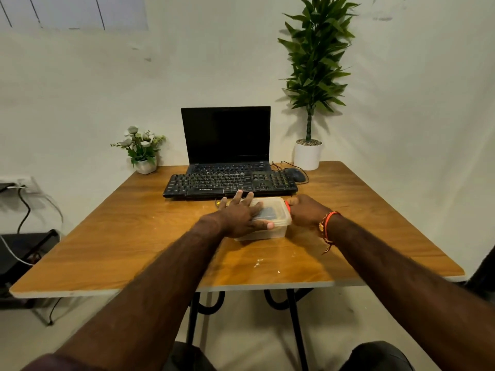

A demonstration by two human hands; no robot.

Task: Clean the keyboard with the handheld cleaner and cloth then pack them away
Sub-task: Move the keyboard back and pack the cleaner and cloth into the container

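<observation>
The plastic box sits at the frame's centre on the counter, just below the black keyboard. It looks light, stiff and somewhat slippery, best steadied from above and gripped at its sides. It is translucent and lidded, with something dark inside and a red tab at its right edge. The left hand lies flat on the lid, fingers spread. The right hand touches the right end, its fingers hidden, so its grip cannot be told.

On the wooden desk we see an open laptop with a dark screen, a black mouse beside it, a small flower pot at the back left and a tall potted plant at the back right.
</observation>
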